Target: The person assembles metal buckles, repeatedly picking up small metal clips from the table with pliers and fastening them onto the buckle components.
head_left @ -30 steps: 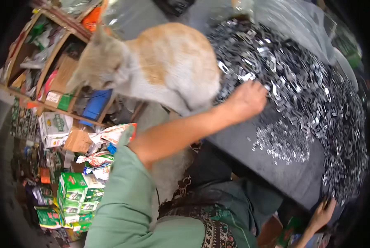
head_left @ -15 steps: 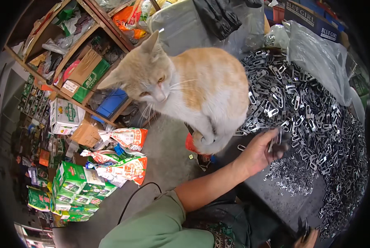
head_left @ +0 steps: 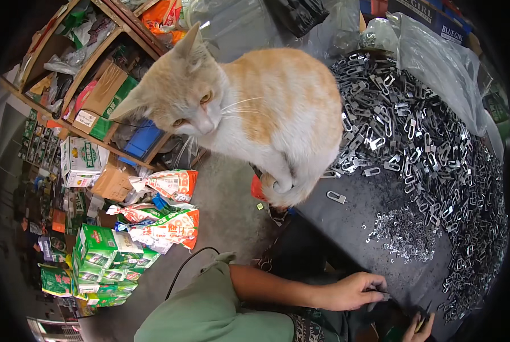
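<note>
My left hand [head_left: 358, 291] is closed, its fingers and thumb pinched together near the table's edge. The fingertips look dark, and whatever they hold is too small to make out. Close to it, at the lower edge, my right hand [head_left: 419, 329] grips a dark, narrow tool [head_left: 418, 317] whose kind I cannot tell; part of that hand is cut off. Beyond them, a large heap of loop-shaped metal clips [head_left: 414, 137] covers the dark table [head_left: 374, 259]. A small pile of tiny silvery metal pieces [head_left: 406, 235] lies nearer. One loose clip [head_left: 336, 197] rests apart.
An orange-and-white cat [head_left: 277, 108] sits at the table's left corner, looking down leftward. Clear plastic sheeting [head_left: 437, 68] drapes by the heap. Shelves [head_left: 75, 71], printed bags [head_left: 169, 228] and green cartons [head_left: 104, 253] stand at left.
My left hand has drawn back from the edge of the clip heap toward my right hand. The cat keeps its seat; the view has shifted slightly.
</note>
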`<state>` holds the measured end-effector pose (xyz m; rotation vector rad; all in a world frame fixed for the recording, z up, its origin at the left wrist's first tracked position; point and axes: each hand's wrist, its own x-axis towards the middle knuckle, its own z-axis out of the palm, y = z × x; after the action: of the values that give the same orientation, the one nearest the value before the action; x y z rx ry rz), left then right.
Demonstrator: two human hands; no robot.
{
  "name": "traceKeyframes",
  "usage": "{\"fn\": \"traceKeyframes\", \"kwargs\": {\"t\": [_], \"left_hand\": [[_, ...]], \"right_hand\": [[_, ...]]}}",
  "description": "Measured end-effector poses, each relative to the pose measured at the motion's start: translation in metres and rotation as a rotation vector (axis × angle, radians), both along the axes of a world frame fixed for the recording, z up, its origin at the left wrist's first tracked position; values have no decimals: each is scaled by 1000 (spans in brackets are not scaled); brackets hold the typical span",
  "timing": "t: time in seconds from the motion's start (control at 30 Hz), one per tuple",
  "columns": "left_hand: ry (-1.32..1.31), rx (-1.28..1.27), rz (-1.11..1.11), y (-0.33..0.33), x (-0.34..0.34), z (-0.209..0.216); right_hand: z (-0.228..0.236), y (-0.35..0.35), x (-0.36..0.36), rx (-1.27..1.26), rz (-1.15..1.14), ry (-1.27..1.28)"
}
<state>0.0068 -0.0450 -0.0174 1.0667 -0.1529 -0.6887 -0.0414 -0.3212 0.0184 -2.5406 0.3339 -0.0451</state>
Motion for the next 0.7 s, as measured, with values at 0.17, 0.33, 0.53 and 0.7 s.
{"fn": "traceKeyframes", "kwargs": {"t": [0.17, 0.33, 0.53, 0.7], "left_hand": [[-285, 117, 66, -6, -5, 12], [-471, 220, 119, 12, -6, 18], [-789, 441, 129, 12, 3, 29], [-477, 403, -100, 28, 5, 36]], "right_hand": [[17, 64, 2, 504, 176, 83], [1, 47, 0, 493, 409, 251], [32, 88, 15, 723, 157, 276], [36, 88, 22, 838, 241, 452]]}}
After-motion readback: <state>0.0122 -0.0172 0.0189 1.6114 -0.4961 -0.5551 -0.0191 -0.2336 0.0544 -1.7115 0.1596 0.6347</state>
